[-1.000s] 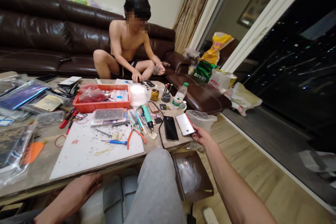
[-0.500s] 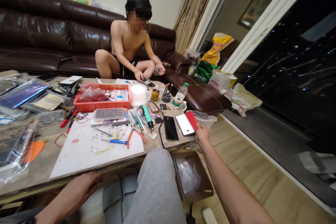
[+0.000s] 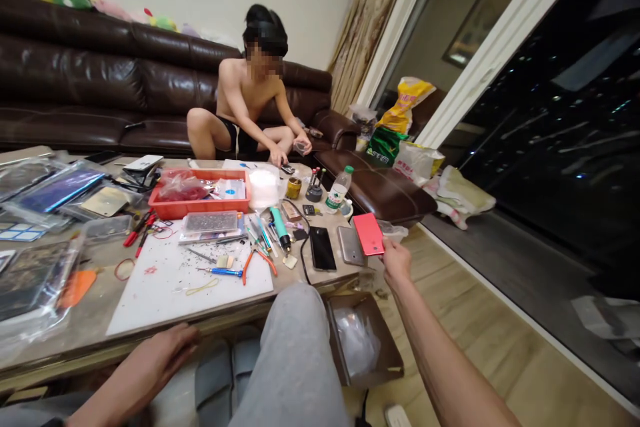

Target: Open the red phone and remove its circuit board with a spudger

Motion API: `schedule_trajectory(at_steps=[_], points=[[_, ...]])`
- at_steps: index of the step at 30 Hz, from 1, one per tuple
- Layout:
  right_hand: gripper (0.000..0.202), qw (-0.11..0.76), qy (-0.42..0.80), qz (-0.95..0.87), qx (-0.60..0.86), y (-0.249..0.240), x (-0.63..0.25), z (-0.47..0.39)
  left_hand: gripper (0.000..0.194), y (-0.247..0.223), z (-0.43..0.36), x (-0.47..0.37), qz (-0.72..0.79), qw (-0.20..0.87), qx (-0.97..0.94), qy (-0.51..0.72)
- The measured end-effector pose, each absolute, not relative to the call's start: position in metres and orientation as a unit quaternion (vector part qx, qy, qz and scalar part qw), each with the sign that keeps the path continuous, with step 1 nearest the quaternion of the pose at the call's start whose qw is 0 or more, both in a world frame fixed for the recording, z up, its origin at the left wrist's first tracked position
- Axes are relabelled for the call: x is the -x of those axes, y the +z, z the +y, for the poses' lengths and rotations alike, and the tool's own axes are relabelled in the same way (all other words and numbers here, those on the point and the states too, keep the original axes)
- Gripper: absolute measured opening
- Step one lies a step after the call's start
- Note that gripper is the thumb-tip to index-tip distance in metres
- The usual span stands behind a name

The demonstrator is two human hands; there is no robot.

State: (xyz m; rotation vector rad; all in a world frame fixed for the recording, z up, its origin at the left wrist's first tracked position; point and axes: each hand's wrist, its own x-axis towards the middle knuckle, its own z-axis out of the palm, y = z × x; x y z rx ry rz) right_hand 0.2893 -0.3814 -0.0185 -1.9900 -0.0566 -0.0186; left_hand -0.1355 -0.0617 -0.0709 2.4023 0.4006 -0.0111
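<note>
My right hand (image 3: 397, 260) pinches the lower right corner of a flat red phone (image 3: 369, 233), possibly only a back cover, above the table's right end. Just left of it a grey phone (image 3: 351, 245) lies on the table, and beyond that a black phone (image 3: 323, 248) lies screen up. My left hand (image 3: 173, 350) rests low in front of the table's near edge, its fingers loosely bent with nothing seen in them. Nearest to it is a white work mat (image 3: 165, 293) bearing orange-handled pliers (image 3: 256, 263) and a blue screwdriver (image 3: 225, 271).
A red tray (image 3: 200, 205) with bags, a teal hand tool (image 3: 279, 227) and a green-capped bottle (image 3: 339, 190) stand on the table. Bagged phone parts (image 3: 60, 190) cover its left side. Below is a box (image 3: 385, 347) with plastic inside. A person (image 3: 250, 93) sits opposite, handling small items.
My right hand has shifted slightly right with the red phone, whose red face now shows fully. A grey phone shows where a white phone face was. My left hand stays nearly still.
</note>
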Motion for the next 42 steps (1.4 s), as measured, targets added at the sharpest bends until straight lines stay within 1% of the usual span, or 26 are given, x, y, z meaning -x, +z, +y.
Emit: schedule_trajectory(at_steps=[3, 5, 6, 9, 11, 12, 14, 18, 21, 27, 33, 37, 42], points=[[0.03, 0.574, 0.107, -0.066, 0.809, -0.003, -0.248, -0.373, 0.034, -0.048, -0.08, 0.137, 0.149, 0.325, -0.929, 0.096], [0.034, 0.579, 0.2, -0.118, 0.782, 0.003, -0.208, -0.365, 0.038, -0.029, -0.102, 0.137, 0.135, 0.267, -0.937, 0.18], [0.038, 0.579, 0.246, -0.148, 0.763, 0.007, -0.186, -0.36, 0.044, -0.02, -0.113, 0.136, 0.117, 0.233, -0.942, 0.21], [0.048, 0.566, 0.365, -0.231, 0.702, 0.017, -0.12, -0.34, 0.072, 0.001, -0.145, 0.133, 0.065, 0.155, -0.961, 0.221], [0.048, 0.549, 0.427, -0.272, 0.665, 0.024, -0.083, -0.325, 0.086, 0.006, -0.159, 0.135, 0.049, 0.15, -0.971, 0.181], [0.049, 0.54, 0.452, -0.287, 0.649, 0.026, -0.068, -0.319, 0.089, 0.005, -0.164, 0.139, 0.05, 0.167, -0.971, 0.164], [0.052, 0.535, 0.482, -0.305, 0.623, 0.027, -0.044, -0.308, 0.086, 0.0, -0.173, 0.151, 0.085, 0.222, -0.961, 0.144], [0.063, 0.555, 0.496, -0.308, 0.592, 0.019, -0.016, -0.296, 0.076, -0.012, -0.19, 0.181, 0.211, 0.319, -0.909, 0.166], [0.069, 0.563, 0.509, -0.302, 0.576, 0.015, -0.002, -0.291, 0.065, -0.011, -0.204, 0.196, 0.256, 0.397, -0.861, 0.191], [0.066, 0.558, 0.508, -0.32, 0.573, 0.016, 0.015, -0.285, 0.06, 0.003, -0.22, 0.206, 0.334, 0.481, -0.793, 0.17], [0.065, 0.557, 0.495, -0.332, 0.578, 0.013, 0.021, -0.284, 0.052, 0.01, -0.224, 0.208, 0.361, 0.55, -0.74, 0.14], [0.067, 0.559, 0.491, -0.341, 0.574, 0.016, 0.023, -0.283, 0.055, 0.008, -0.224, 0.206, 0.355, 0.606, -0.7, 0.129], [0.074, 0.546, 0.494, -0.331, 0.59, 0.017, 0.026, -0.279, 0.066, -0.001, -0.228, 0.209, 0.327, 0.668, -0.656, 0.126]])
